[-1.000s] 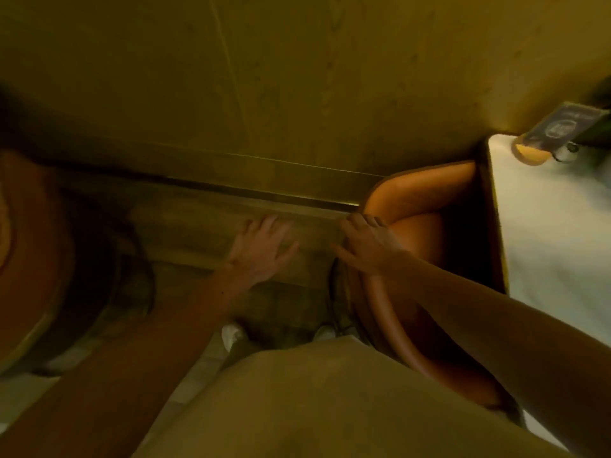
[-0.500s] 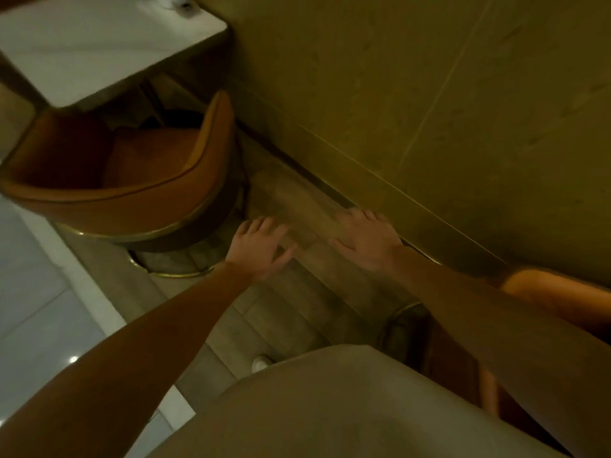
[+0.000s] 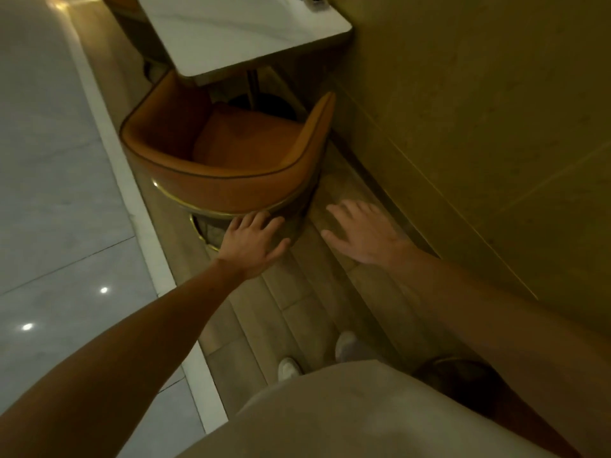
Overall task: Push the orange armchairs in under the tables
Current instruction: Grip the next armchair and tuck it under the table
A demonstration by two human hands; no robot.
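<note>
An orange armchair (image 3: 228,180) with a gold band round its base stands ahead of me, its open front facing a white marble-topped table (image 3: 238,31). Only the front of its seat reaches under the table edge. My left hand (image 3: 254,242) is stretched forward with straight fingers, just below the chair's curved back; I cannot tell if it touches. My right hand (image 3: 360,236) hovers open over the wooden floor to the right of the chair, holding nothing.
A yellow-green wall (image 3: 479,127) runs close along the right side. Pale glossy tiles (image 3: 49,193) lie to the left past a white strip. A dark round chair base (image 3: 463,381) sits by my right leg. Another orange chair (image 3: 119,0) shows beyond the table.
My view has swung away from the first chair on the right toward this chair. My right hand let go of that chair's back. Both hands have come closer to this chair.
</note>
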